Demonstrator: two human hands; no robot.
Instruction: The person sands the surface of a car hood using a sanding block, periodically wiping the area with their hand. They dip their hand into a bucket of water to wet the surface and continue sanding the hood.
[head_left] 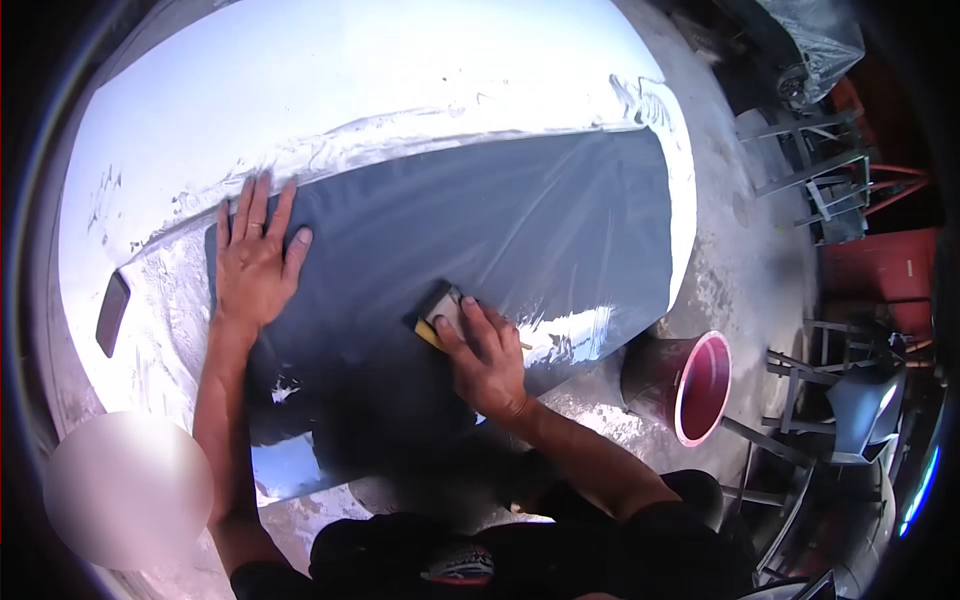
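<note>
A large panel has a smooth, dark grey, shiny area (470,215) set against a white part (350,60). My left hand (255,260) lies flat near the grey area's left end, fingers spread, the tips reaching the white border. Around the middle of the grey area, my right hand (487,355) is closed on a small sanding block (440,308), pale on top with dark and yellow edges. The block's underside is hidden against the panel. Bright reflections lie right of this hand.
A dark oblong (114,314) sits on the white part at far left. Right of the panel, a reddish bucket (703,388) lies tilted on the concrete floor (735,260). Metal stands (815,160) and a red box (880,275) are farther right. A blurred disc covers the lower left.
</note>
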